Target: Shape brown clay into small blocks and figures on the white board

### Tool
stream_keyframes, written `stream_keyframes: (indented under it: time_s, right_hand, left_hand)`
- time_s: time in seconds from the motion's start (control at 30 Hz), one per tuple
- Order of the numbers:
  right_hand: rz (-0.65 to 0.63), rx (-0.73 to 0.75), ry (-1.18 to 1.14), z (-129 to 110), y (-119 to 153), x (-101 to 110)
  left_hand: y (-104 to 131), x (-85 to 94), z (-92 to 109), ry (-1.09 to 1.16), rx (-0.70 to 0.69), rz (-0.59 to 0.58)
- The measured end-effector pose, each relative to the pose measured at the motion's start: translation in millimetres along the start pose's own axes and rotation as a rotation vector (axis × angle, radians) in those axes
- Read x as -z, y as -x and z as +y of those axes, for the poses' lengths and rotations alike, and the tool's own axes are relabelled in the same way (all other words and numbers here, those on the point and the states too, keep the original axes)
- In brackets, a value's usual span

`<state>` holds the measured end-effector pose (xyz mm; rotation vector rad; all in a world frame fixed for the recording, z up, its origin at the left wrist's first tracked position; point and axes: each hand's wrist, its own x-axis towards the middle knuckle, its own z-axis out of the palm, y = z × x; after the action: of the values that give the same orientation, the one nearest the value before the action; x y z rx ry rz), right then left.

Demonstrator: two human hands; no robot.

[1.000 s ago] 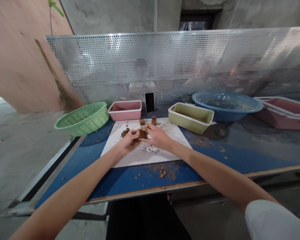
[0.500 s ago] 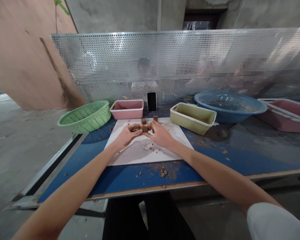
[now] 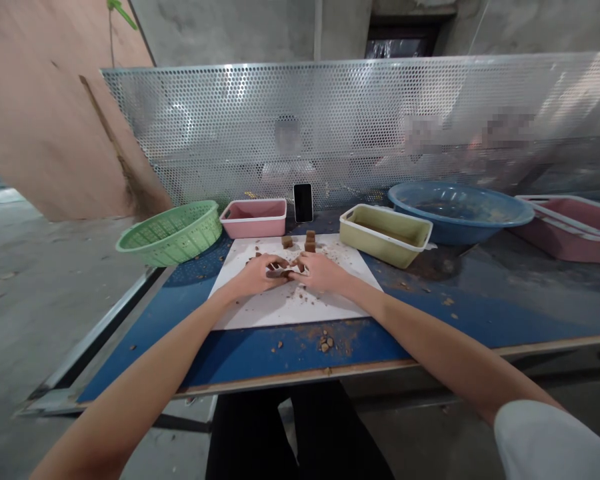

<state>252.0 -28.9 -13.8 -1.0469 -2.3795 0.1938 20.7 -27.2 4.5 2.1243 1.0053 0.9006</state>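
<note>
On the blue table lies a white board (image 3: 260,308) strewn with brown crumbs. My left hand (image 3: 260,275) is over its middle, fingers curled round something pale and thin that I cannot make out. My right hand (image 3: 320,272) meets it from the right, its fingers closed at the small brown pieces between both hands. Beyond the hands, one brown block (image 3: 287,242) sits at the board's back edge, and brown blocks (image 3: 310,241) stand just right of it. The fingers partly hide what lies between them.
Behind the board are a pink basket (image 3: 257,219), a phone (image 3: 303,203) and a yellow-green basket (image 3: 386,237). A green basket (image 3: 175,233) stands left, a blue basin (image 3: 460,207) and pink baskets (image 3: 570,233) right. Crumbs (image 3: 326,343) lie near the table's front edge.
Both hands have come slightly nearer to me, uncovering more of the blocks behind them. The brown piece held between the fingers is now mostly hidden, and a pale thin thing shows there.
</note>
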Motion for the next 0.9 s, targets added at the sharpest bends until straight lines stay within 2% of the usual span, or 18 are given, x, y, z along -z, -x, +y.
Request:
stream_keyframes:
  time_s: [0.23,0.57,0.63,0.8,0.9]
  right_hand:
    - [-0.015,0.037,-0.091,7.8,-5.7,-4.3]
    - [-0.085,-0.057,-0.114,10.9,-6.8,-3.8]
    - [-0.047,-0.024,-0.129,10.9,-5.3,-1.8]
    - [0.150,0.006,-0.167,13.5,-3.0,0.5]
    - [0.122,0.110,-0.161,13.6,-1.4,1.1]
  left_hand:
    - [0.8,-6.5,1.2,0.026,0.050,-0.003]
    - [2.3,-6.2,1.1,0.124,0.083,0.031]
    - [2.9,-6.9,0.7,0.140,0.070,0.030]
    - [3.1,-12.0,0.0,0.043,0.038,0.027]
    - [2.1,-16.4,-2.8,0.015,0.057,0.033]
